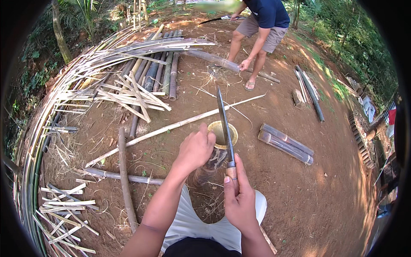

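Observation:
An upright section of bamboo tube (219,137) stands on the dirt in front of me, its open yellow rim facing up. My left hand (196,147) grips the tube's near rim. My right hand (239,201) is closed around the wooden handle of a long dark knife (224,122). The blade points away from me and lies across the tube's open top.
Split bamboo strips (124,92) and whole poles (167,73) lie piled at the left. A long thin pole (171,127) crosses the ground. Two short bamboo pieces (284,143) lie at the right. Another person (261,30) bends over a pole at the back.

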Demonstrator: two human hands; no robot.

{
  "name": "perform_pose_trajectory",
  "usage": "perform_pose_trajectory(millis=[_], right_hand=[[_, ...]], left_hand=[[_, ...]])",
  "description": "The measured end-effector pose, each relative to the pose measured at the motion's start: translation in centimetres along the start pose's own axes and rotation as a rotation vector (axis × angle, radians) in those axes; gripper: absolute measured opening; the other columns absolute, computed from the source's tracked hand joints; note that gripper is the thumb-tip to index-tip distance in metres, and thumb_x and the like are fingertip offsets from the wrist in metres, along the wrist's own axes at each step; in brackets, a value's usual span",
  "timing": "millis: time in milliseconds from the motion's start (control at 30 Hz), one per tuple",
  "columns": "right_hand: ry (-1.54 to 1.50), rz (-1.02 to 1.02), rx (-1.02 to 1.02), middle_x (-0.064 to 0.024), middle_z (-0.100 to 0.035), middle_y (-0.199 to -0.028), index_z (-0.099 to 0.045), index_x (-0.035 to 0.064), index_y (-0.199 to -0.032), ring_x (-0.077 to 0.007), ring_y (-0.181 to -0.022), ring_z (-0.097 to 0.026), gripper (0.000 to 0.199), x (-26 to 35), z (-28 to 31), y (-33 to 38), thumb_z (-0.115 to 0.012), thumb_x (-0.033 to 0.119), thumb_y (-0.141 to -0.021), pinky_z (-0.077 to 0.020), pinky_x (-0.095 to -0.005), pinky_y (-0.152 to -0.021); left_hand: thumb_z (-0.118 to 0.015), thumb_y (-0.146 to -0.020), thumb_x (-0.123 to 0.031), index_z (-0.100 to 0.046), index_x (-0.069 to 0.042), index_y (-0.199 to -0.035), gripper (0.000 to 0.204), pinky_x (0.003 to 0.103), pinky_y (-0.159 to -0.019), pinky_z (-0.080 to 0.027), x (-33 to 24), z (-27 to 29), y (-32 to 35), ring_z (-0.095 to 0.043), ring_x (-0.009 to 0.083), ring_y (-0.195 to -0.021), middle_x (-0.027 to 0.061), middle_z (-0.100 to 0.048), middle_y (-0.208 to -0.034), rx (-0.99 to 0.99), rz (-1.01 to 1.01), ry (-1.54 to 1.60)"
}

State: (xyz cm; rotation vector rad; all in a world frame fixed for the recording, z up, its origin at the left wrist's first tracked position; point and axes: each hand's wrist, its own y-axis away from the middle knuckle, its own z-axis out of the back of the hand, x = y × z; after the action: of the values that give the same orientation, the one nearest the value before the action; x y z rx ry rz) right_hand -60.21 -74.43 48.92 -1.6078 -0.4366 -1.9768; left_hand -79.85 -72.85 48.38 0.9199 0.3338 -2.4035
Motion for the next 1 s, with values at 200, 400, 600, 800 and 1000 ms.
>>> perform_pose_trajectory(millis=[200, 400, 600, 800, 1000], right_hand=[[-0.123, -0.059, 0.025, 0.0061, -0.045, -0.073, -0.021, 0.0096, -0.164, -0.0008, -0.057, -0.041, 0.062, -1.0, 1.0, 0.1, -0.048, 0.008, -0.107, -0.0392, -0.0198, -0.050], [-0.123, -0.051, 0.019, 0.0056, -0.046, -0.073, -0.021, 0.0114, -0.164, -0.0013, -0.056, -0.043, 0.063, -1.2, 0.8, 0.4, -0.049, 0.011, -0.108, -0.0405, -0.0203, -0.048], [-0.111, -0.099, -0.014, -0.0005, -0.053, -0.070, -0.024, 0.0067, -0.162, -0.0079, -0.062, -0.049, 0.062, 0.1, 0.7, 0.4, -0.050, 0.015, -0.106, -0.0451, -0.0278, -0.061], [-0.136, -0.073, -0.045, -0.0043, -0.054, -0.072, -0.021, 0.0038, -0.162, -0.0118, -0.062, -0.052, 0.064, 0.7, -0.2, 0.7, -0.049, 0.013, -0.106, -0.0465, -0.0311, -0.063], [-0.076, -0.032, -0.076, -0.0076, -0.055, -0.077, -0.019, 0.0029, -0.162, -0.0136, -0.064, -0.054, 0.066, -0.6, -1.4, 0.9, -0.050, 0.014, -0.105, -0.0472, -0.0311, -0.065]], left_hand=[[-0.042, -0.103, -0.029, -0.050, 0.005, -0.116, 0.037, 0.063, -0.084, -0.046, 0.0, -1.4, -0.1, -0.063, 0.0570, -0.089, 0.0370, -0.066, -0.085, -0.046, -0.036, 0.027], [-0.046, -0.102, -0.024, -0.050, 0.008, -0.114, 0.034, 0.061, -0.085, -0.046, -1.0, -1.0, -0.2, -0.063, 0.0554, -0.091, 0.0363, -0.066, -0.086, -0.040, -0.097, -0.035], [-0.047, -0.101, -0.022, -0.050, 0.007, -0.114, 0.032, 0.060, -0.088, -0.046, -1.9, 0.2, -0.5, -0.063, 0.0555, -0.095, 0.0379, -0.065, -0.090, -0.006, -0.118, -0.072], [-0.049, -0.099, -0.018, -0.051, 0.008, -0.116, 0.032, 0.060, -0.088, -0.049, -2.8, 1.0, -0.4, -0.065, 0.0530, -0.094, 0.0366, -0.067, -0.091, 0.016, -0.118, -0.088], [-0.049, -0.100, -0.023, -0.050, 0.002, -0.122, 0.033, 0.060, -0.087, -0.050, -1.7, -0.8, -1.8, -0.066, 0.0524, -0.094, 0.0340, -0.069, -0.093, 0.028, -0.112, -0.081]])
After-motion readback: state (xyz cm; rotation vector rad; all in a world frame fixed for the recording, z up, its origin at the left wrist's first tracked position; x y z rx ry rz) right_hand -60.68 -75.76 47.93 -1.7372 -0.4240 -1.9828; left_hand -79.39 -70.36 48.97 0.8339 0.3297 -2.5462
